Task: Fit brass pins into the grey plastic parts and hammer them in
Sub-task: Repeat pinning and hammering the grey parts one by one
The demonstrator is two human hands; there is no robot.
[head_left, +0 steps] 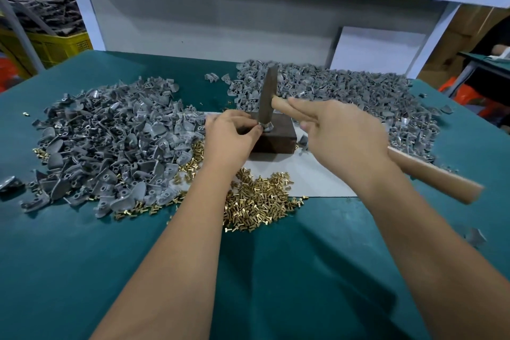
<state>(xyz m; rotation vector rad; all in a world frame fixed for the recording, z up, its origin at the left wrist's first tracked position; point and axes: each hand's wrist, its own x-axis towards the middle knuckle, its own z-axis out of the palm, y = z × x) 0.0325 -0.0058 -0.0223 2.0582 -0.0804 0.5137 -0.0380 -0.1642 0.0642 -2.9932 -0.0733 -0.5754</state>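
Now we're mid-strike: left hand [230, 132] pinches a grey plastic part [267, 127] on the dark block [276, 136], right hand [339, 132] wrapped round the hammer [266, 96], head down on the pin. Next: lift w/ fingers clear, check it's seated.

A teal cloth [82, 257] covers the table. A white sheet [311, 174] lies on it. A white board [378, 50] leans behind, and a yellow crate [55, 45] sits far left.

Even bright light, edge distortion, motion-blur
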